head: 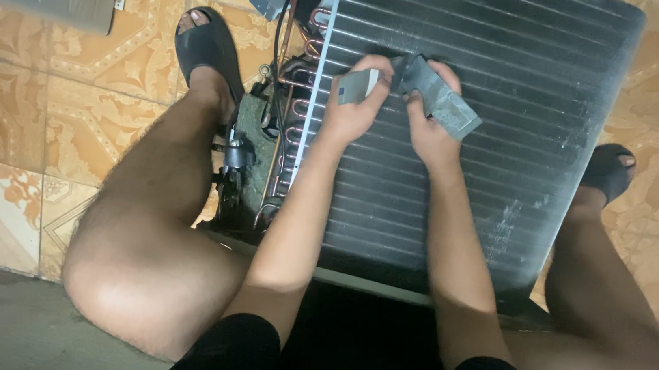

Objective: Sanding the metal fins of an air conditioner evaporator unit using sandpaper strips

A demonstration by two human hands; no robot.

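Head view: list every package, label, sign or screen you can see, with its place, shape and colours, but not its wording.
Small card or label: in the left hand over the finned coil; rectangular, pale grey with a bluish edge.
Grey strip: in the right hand; long, flat, possibly folded packaging, too unclear to tell.
No signs or screens in view.

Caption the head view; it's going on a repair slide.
Left hand and right hand hold a grey strip over a finned coil.
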